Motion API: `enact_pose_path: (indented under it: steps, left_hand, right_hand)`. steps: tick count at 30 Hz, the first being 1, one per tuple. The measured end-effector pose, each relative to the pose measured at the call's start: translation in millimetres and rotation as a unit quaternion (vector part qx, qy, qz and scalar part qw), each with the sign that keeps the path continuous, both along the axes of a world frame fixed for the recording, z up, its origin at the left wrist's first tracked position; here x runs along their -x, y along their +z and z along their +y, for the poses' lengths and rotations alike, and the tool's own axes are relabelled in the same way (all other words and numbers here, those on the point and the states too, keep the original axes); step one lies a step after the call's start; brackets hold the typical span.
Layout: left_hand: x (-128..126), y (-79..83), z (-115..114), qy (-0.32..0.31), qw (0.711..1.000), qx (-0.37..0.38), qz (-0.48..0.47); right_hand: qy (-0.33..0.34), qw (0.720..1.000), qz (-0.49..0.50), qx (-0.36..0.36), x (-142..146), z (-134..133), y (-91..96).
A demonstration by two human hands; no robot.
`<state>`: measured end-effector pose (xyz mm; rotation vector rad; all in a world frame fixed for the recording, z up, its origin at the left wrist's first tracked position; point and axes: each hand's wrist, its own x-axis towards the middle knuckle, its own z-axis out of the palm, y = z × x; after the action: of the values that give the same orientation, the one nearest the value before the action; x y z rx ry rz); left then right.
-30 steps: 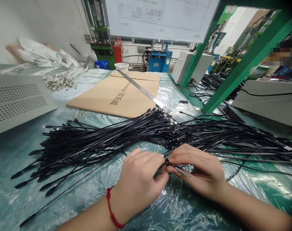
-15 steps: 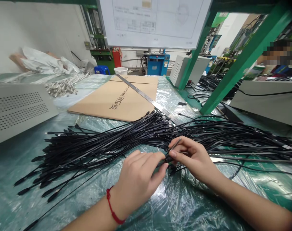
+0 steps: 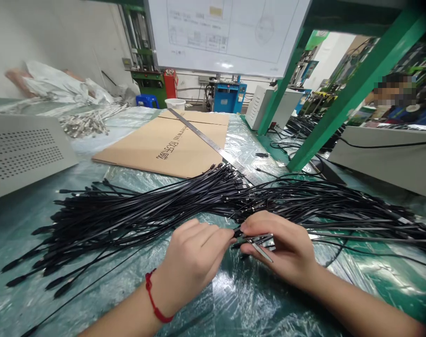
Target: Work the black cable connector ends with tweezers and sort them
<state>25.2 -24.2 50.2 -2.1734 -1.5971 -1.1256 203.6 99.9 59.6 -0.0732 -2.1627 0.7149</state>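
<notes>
A big bundle of thin black cables (image 3: 157, 206) lies across the plastic-covered green table (image 3: 30, 281), fanned out to the left and right. My left hand (image 3: 194, 262), with a red cord on the wrist, pinches the end of a black cable. My right hand (image 3: 283, 248) is closed on a few thin cable ends with metal tips (image 3: 260, 245). The fingertips of both hands meet at a small black connector (image 3: 238, 232) just in front of the bundle.
A flat cardboard sheet (image 3: 171, 142) with a long steel ruler (image 3: 213, 145) across it lies behind the cables. A grey perforated metal box (image 3: 23, 152) stands at the left. Green frame posts (image 3: 342, 93) rise at the right, with another person beyond them.
My right hand rose with one metal-tipped end lifted, then came back down with the ends held low. My left hand stayed at the connector. The camera shifted slightly.
</notes>
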Motion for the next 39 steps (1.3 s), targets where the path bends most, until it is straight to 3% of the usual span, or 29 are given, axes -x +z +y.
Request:
enact_pose_path:
  steps: [12, 26, 30, 36, 39]
  left_hand:
    - [-2.1, -0.4, -2.8, 0.001, 1.000, 0.028, 0.009]
    - [-3.7, -3.6, -1.4, 0.001, 1.000, -0.003, 0.016]
    - [-4.4, -4.5, -1.7, -0.004, 1.000, -0.015, -0.004]
    - [-2.8, -5.3, -0.9, 0.010, 0.999, -0.003, -0.040]
    - [-2.7, -6.6, -0.6, 0.014, 0.998, 0.007, -0.064]
  right_hand:
    - [-0.007, 0.999, -0.007, -0.035, 5.0, -4.4, 4.8]
    - [0.033, 0.997, 0.002, -0.070, 4.7, -2.9, 4.7]
    - [0.017, 1.000, 0.002, -0.024, 2.0, -2.2, 1.0]
    - [-0.108, 0.985, -0.074, 0.115, 1.8, -2.3, -1.9]
    - [-0.106, 0.975, -0.083, 0.177, 4.5, -3.3, -2.0]
